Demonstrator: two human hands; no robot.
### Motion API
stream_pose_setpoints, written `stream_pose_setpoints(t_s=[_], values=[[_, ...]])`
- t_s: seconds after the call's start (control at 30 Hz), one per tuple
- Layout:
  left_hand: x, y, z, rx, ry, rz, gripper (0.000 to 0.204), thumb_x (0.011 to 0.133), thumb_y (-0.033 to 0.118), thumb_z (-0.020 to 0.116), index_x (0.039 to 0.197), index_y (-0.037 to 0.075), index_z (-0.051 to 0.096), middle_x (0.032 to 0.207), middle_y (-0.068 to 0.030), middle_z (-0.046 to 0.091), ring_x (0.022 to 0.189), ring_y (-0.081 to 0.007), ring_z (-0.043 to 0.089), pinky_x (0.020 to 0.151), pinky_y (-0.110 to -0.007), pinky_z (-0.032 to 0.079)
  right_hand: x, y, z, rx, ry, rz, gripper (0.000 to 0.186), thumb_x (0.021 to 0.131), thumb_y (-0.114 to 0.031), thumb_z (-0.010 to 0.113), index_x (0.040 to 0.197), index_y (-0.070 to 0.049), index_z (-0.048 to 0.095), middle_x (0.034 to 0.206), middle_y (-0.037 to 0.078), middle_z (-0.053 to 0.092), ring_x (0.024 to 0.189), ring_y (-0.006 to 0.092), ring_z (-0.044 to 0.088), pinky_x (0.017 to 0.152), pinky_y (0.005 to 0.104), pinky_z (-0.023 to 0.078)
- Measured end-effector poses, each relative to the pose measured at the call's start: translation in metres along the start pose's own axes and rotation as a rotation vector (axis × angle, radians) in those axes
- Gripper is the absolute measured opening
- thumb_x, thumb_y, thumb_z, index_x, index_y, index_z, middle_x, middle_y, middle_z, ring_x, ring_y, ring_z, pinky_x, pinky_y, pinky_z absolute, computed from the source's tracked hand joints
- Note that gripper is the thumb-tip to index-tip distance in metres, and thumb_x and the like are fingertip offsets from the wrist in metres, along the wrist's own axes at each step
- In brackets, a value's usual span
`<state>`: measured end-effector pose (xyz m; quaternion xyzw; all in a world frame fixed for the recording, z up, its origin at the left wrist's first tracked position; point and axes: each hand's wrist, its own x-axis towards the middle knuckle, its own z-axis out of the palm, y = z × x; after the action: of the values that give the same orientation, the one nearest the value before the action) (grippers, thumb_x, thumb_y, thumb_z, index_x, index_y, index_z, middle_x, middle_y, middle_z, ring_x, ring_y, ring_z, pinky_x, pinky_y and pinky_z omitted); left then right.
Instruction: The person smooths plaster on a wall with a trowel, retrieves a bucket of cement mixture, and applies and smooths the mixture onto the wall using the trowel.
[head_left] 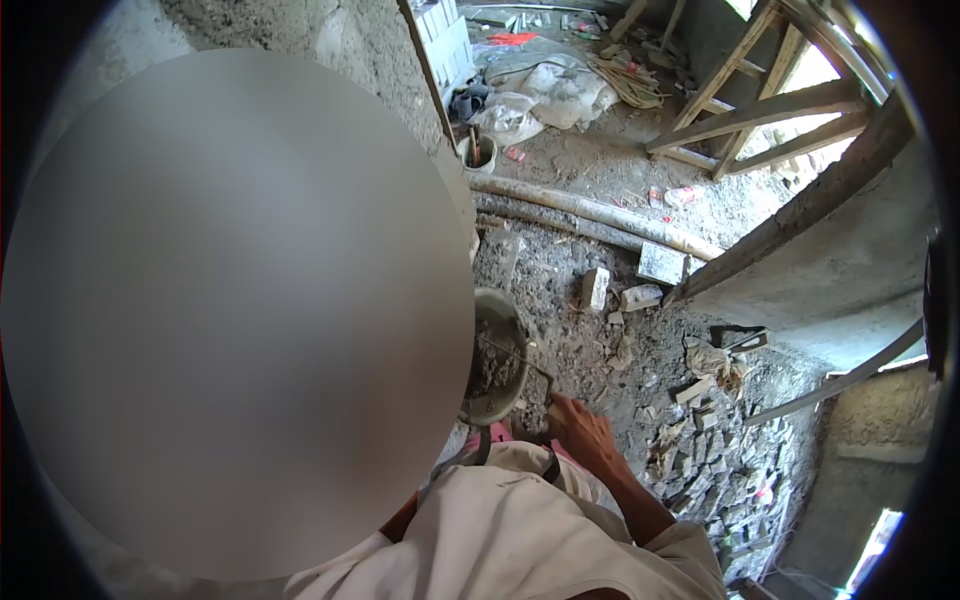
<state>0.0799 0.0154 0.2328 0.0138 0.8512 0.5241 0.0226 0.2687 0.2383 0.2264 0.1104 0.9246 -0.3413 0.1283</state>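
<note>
My right hand (582,428) is low beside the rim of a round bucket (523,372), its fingers closed at the end of a thin bent metal rod (540,371). Across the bucket's mouth runs that rod; whether it is a handle or a tool's shank, I cannot make out. Grey, wet-looking mortar (492,368) lies in the bucket, whose left side is hidden by a large blurred disc. Of my left arm only a bit (400,520) shows at the disc's lower edge, and the hand itself is covered.
Rubble and broken bricks (700,450) cover the ground at right. Beyond the bucket lie long poles (600,213) and loose blocks (595,289). Farther off are a small bucket (478,160), sacks (565,95) and a wooden frame (750,110). A slanted concrete slab (840,260) rises at right.
</note>
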Motion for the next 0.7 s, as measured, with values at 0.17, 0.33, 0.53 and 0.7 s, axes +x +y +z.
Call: stream_pose_setpoints(t_s=[0.17, 0.33, 0.53, 0.7], values=[[-0.053, 0.064, 0.039, 0.095, -0.047, 0.114, 0.044, 0.081, 0.027, 0.077, 0.065, 0.002, 0.044, 0.058, -0.0034, 0.030, 0.057, -0.0108, 0.032, 0.050, -0.033, 0.033, -0.021, 0.043, -0.021, -0.096, 0.057, 0.145, 0.034, 0.094, -0.030, 0.054, 0.120, -0.008, 0.049, 0.108, 0.022, 0.062, 0.083, 0.0419, 0.065, 0.071, 0.0518, 0.049], [-0.102, 0.109, 0.069, 0.040, -0.152, 0.355, 0.035, 0.079, 0.016, 0.077, 0.065, 0.003, 0.048, 0.060, -0.0076, 0.043, 0.051, -0.0171, 0.038, 0.049, -0.035, 0.036, -0.039, 0.084, -0.043, 0.267, -0.287, 0.114, 0.030, 0.096, -0.028, 0.053, 0.116, -0.006, 0.051, 0.083, 0.017, 0.064, 0.068, 0.0304, 0.064, 0.059, 0.0443, 0.050], [-0.111, 0.116, 0.079, 0.023, -0.313, 0.372, 0.039, 0.080, 0.014, 0.077, 0.064, 0.005, 0.042, 0.057, -0.0005, 0.035, 0.054, -0.0079, 0.034, 0.048, -0.030, 0.032, -0.070, 0.086, -0.017, 0.704, -0.490, 0.055, 0.037, 0.099, -0.033, 0.052, 0.123, -0.005, 0.052, 0.072, 0.004, 0.056, 0.057, 0.0125, 0.054, 0.050, 0.0309, 0.046], [-0.101, 0.057, 0.062, -0.126, -0.159, 0.102, 0.044, 0.086, 0.021, 0.073, 0.067, 0.006, 0.036, 0.063, 0.0034, 0.030, 0.062, -0.0064, 0.029, 0.052, -0.029, 0.029, -0.076, 0.068, -0.011, 0.878, -0.498, -0.005, 0.025, 0.101, -0.028, 0.050, 0.109, -0.004, 0.054, 0.068, 0.000, 0.049, 0.053, 0.0075, 0.050, 0.047, 0.0274, 0.043]])
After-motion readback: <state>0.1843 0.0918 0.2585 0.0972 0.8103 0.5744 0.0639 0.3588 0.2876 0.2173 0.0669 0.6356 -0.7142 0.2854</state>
